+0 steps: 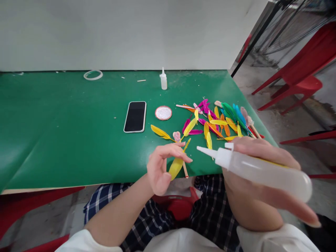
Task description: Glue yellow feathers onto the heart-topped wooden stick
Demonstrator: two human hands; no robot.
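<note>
My right hand (262,175) grips a translucent squeeze glue bottle (265,173) lying nearly level, its white nozzle pointing left and its small cap flipped up. A yellow feather (176,168) is in my left hand (164,164), with the thumb at its lower end and bent fingers across its upper part. Just behind the left fingers lies a wooden stick (185,170), partly hidden, with a pink heart-shaped piece (176,136) at its top. Yellow feathers (160,132) spread out on either side of that piece. The nozzle tip is apart from the feather.
Loose colored feathers (214,122) cover the right part of the green table (78,140). A phone (135,117), a round white disc (163,113), a small glue bottle (163,81) and a tape ring (93,75) lie or stand farther back. Red chairs (296,80) are at the right.
</note>
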